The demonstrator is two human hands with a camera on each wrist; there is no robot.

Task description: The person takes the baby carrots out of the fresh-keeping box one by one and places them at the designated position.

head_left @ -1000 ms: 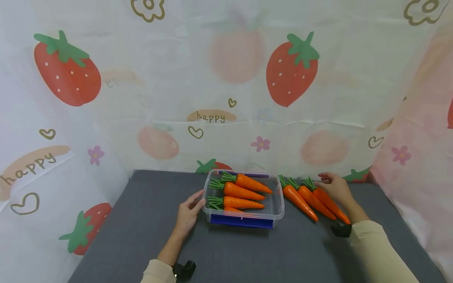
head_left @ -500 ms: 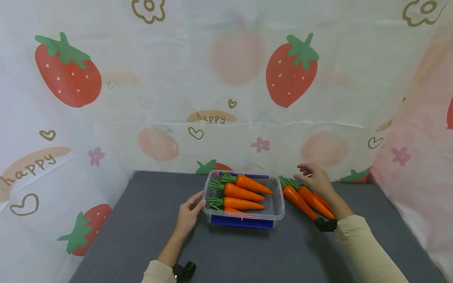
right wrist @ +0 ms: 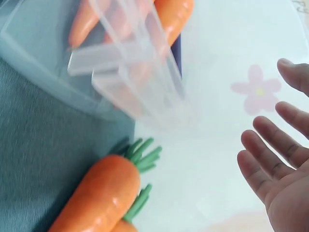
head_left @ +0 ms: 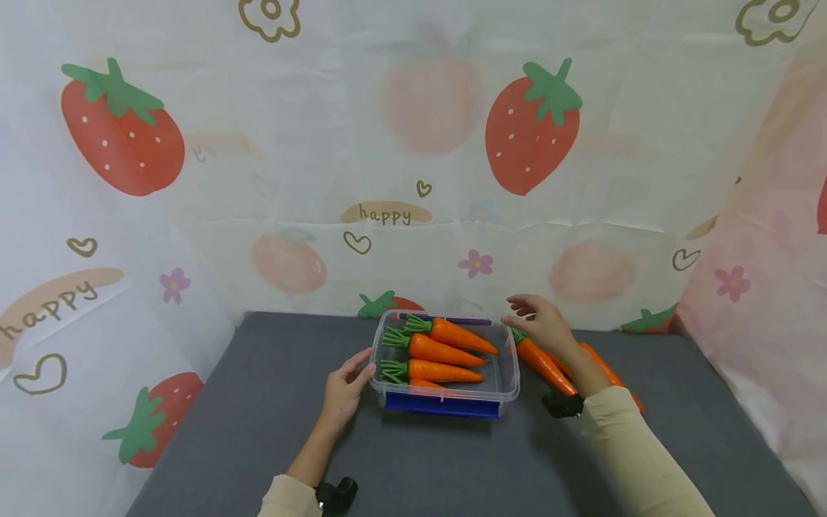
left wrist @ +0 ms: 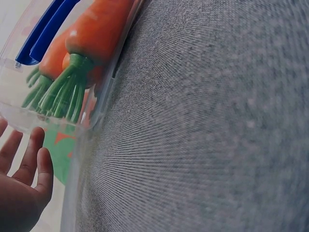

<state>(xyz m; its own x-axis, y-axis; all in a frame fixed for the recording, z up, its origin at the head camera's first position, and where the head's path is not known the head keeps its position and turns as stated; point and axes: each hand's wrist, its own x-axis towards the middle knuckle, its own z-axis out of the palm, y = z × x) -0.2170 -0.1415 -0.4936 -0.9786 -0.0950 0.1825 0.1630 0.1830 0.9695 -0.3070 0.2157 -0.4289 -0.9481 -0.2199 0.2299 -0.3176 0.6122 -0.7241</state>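
Note:
A clear plastic food box with blue side latches stands at the table's middle. Inside lie several orange carrots, green tops toward the left. My left hand rests with extended fingers at the box's left wall; in the left wrist view its fingertips come right up to that wall. Held in the air by the box's back right corner, my right hand has its fingers spread and nothing in them. Below it, three more carrots lie on the table, partly hidden by the right wrist and forearm.
Grey cloth covers the table. A white curtain printed with strawberries rises directly behind it and along both sides. Black camera straps sit on both wrists, the right one close to the carrot tips.
My right hand has moved left from the rightmost carrot, across the others, to the box's right rim. The left hand and the box keep their places.

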